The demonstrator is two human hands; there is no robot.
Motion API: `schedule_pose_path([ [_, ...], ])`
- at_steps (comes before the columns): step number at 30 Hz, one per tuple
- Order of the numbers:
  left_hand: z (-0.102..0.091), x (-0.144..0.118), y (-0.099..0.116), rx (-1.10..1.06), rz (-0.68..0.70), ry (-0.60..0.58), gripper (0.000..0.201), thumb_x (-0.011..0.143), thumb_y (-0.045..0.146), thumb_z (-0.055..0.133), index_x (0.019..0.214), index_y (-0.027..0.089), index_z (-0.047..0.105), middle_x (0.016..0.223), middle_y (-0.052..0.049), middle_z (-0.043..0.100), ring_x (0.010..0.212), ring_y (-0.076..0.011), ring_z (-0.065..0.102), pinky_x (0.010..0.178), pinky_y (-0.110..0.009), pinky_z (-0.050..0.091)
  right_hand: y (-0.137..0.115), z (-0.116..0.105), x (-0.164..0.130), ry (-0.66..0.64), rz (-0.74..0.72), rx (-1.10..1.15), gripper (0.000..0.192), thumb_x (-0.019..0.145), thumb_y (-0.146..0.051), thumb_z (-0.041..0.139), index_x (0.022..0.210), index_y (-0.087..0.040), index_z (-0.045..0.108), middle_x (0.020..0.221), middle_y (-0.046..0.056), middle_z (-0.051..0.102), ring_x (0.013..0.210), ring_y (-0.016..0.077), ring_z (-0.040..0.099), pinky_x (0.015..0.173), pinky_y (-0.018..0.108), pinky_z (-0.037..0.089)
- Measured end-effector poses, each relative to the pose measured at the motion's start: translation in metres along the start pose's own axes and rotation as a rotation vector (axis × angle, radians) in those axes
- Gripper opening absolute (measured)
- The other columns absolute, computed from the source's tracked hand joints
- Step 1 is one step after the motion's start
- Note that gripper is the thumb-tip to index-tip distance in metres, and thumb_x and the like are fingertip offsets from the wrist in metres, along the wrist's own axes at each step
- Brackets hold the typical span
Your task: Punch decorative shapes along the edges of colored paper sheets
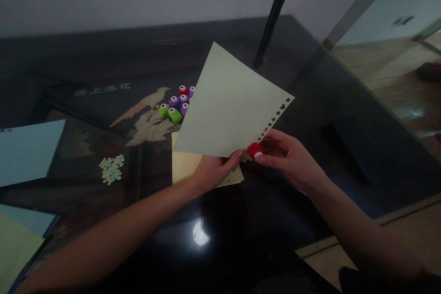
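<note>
pinching the sheet (229,105) at its near corner, the left hand (215,172) is resting its thumb on top. the right hand (287,154) is gripping a red punch (255,149) between thumb and fingers, right by that corner; whether the punch is biting paper is not showing. the sheet is tilting above the table (241,229), partly covering some yellow paper (182,163). a row of holes (275,118), stars and a heart among them, is running along the right edge from its far end almost to the punch, so this edge is looking nearly finished. the other visible edges are showing no holes. more punches (174,101) are clustering beyond the sheet's left side; cut bits (112,169) are lying farther left, near a blue sheet (31,151).
</note>
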State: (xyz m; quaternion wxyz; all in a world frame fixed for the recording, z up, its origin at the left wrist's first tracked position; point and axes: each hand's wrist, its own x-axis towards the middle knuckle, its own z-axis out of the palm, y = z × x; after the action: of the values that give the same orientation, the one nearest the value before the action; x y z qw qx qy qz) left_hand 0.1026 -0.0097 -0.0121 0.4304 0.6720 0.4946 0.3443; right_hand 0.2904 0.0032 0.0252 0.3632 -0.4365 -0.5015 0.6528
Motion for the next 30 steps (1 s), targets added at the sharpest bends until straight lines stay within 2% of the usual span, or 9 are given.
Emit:
schedule_pose_path([
  [14, -0.0003, -0.0001, 0.0016, 0.008, -0.031, -0.006, 0.035, 0.088, 0.041, 0.046, 0.058, 0.022, 0.049, 0.046, 0.004, 0.049, 0.048, -0.0123, 0.051, 0.053, -0.026, 0.044, 0.0016, 0.0005, 0.0018, 0.014, 0.005, 0.026, 0.028, 0.064, -0.019, 0.079, 0.090, -0.023, 0.069, 0.092, 0.001, 0.070, 0.087, 0.0169, 0.064, 0.090, 0.037, 0.048],
  [19, -0.0003, 0.0001, 0.0002, 0.034, -0.003, 0.006, 0.037, 0.089, 0.039, 0.047, 0.056, 0.022, 0.049, 0.046, 0.003, 0.051, 0.051, -0.0133, 0.054, 0.053, -0.026, 0.045, 0.0017, 0.0009, 0.0004, -0.001, 0.030, 0.078, 0.030, 0.064, -0.017, 0.079, 0.092, -0.023, 0.068, 0.092, 0.001, 0.070, 0.089, 0.0165, 0.064, 0.091, 0.037, 0.047],
  [25, -0.0004, -0.0005, 0.0009, 0.036, -0.009, 0.001, 0.037, 0.090, 0.039, 0.046, 0.058, 0.022, 0.051, 0.044, 0.004, 0.049, 0.053, -0.0139, 0.055, 0.055, -0.026, 0.046, 0.0009, 0.0004, 0.0008, -0.011, 0.018, 0.037, 0.027, 0.064, -0.020, 0.079, 0.088, -0.022, 0.068, 0.092, 0.002, 0.069, 0.092, 0.0192, 0.064, 0.094, 0.041, 0.046],
  [30, -0.0006, -0.0003, 0.0018, 0.011, -0.009, 0.004, 0.036, 0.089, 0.039, 0.047, 0.057, 0.023, 0.050, 0.045, 0.003, 0.049, 0.055, -0.0151, 0.056, 0.058, -0.028, 0.047, 0.0003, 0.0017, 0.0004, -0.013, 0.046, 0.042, 0.033, 0.064, -0.019, 0.079, 0.096, -0.025, 0.068, 0.094, 0.001, 0.070, 0.091, 0.0186, 0.064, 0.094, 0.041, 0.047],
])
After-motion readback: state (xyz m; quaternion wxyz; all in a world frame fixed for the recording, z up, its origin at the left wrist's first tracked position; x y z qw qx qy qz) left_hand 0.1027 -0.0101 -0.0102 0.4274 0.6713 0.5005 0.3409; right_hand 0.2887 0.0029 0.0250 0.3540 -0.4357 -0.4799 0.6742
